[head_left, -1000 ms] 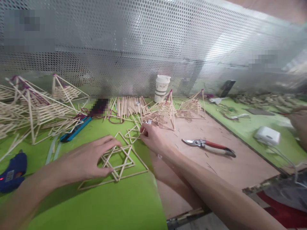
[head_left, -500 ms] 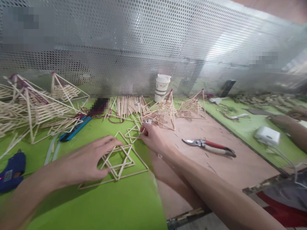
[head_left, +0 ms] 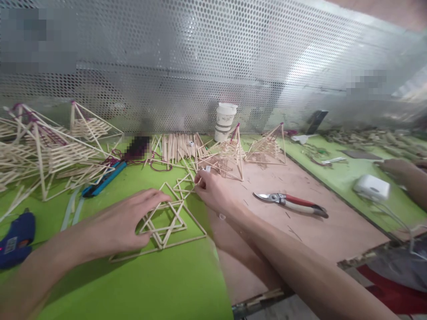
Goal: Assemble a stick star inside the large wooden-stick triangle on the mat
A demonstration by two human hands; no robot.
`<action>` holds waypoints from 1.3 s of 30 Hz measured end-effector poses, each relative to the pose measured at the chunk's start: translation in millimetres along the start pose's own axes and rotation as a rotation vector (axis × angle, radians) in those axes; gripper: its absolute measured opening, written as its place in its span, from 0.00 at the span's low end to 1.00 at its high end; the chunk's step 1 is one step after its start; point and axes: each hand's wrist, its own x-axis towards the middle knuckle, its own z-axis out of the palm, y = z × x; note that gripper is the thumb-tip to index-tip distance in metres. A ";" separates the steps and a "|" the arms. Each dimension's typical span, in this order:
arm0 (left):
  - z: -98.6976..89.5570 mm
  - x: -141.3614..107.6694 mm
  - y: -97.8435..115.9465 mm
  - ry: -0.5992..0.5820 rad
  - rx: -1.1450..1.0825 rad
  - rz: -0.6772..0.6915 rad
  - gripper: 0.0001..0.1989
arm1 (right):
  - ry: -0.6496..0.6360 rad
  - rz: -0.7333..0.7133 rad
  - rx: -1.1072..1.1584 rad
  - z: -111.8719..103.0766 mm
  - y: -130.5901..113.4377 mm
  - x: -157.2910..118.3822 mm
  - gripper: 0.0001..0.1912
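My left hand (head_left: 130, 220) curves around the left side of a six-pointed star of thin wooden sticks (head_left: 173, 226), thumb and fingers on its edges. A large stick triangle (head_left: 190, 241) lies flat under and around that star on the green surface. My right hand (head_left: 213, 189) is closed in a pinch at the right edge of a smaller stick star (head_left: 180, 190), just beyond the first. Its fingertips partly hide what they grip. Some of the sticks' left corners are covered by my left hand.
Stick pyramids with purple thread (head_left: 63, 151) crowd the left, near a blue cutter (head_left: 105, 179) and a blue glue gun (head_left: 16, 240). Loose sticks (head_left: 180, 148) and a paper cup (head_left: 226, 122) stand behind. Pruning shears (head_left: 290, 204) lie right; another person's hand (head_left: 396, 169) is far right.
The large star and my left hand have shifted very slightly. My right hand keeps its pinch at the smaller star.
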 end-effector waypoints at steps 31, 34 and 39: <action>-36.2 5.6 19.3 0.485 -0.307 -0.087 0.13 | 0.064 0.058 -0.296 -25.9 -12.9 -1.7 0.09; -43.3 2.2 20.9 0.659 -0.426 -0.180 0.09 | 0.116 -0.083 -0.296 -23.7 -13.2 -0.7 0.09; -40.6 4.6 10.1 0.635 -0.107 -0.313 0.11 | -0.117 -0.592 -0.173 -19.5 -16.8 -2.1 0.13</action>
